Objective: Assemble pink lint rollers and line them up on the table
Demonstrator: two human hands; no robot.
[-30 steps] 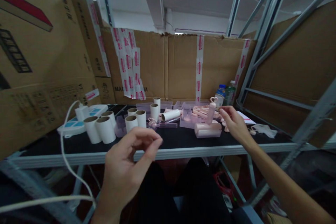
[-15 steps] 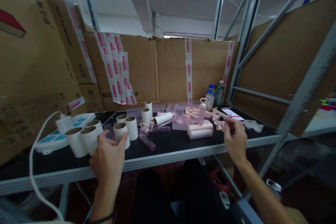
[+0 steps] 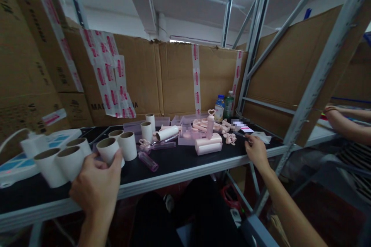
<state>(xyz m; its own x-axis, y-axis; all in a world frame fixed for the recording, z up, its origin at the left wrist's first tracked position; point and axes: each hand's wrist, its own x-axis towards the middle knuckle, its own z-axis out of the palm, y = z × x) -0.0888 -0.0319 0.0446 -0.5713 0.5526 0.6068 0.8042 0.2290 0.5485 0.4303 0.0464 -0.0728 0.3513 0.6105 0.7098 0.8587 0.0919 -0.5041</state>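
My left hand is curled around the near side of a white roll with a brown core, which stands upright on the black tabletop. More upright white rolls stand on both sides of it, such as a wide roll to the left and a slimmer roll to the right. At the table's right front, my right hand is closed in a pinch; whatever lies between its fingertips is too small to make out. Left of it are a pink roller-like piece and a pink tube with a heart-shaped top.
Pink plastic parts and clear purple trays crowd the middle back. A phone and two bottles lie beyond my right hand. Cardboard walls enclose the table; a power strip is far left. Another person's arm shows at right.
The view has turned to the right, bringing another person's arm into sight. My right hand has drawn back slightly from beside the phone. My left hand stays at the same white roll.
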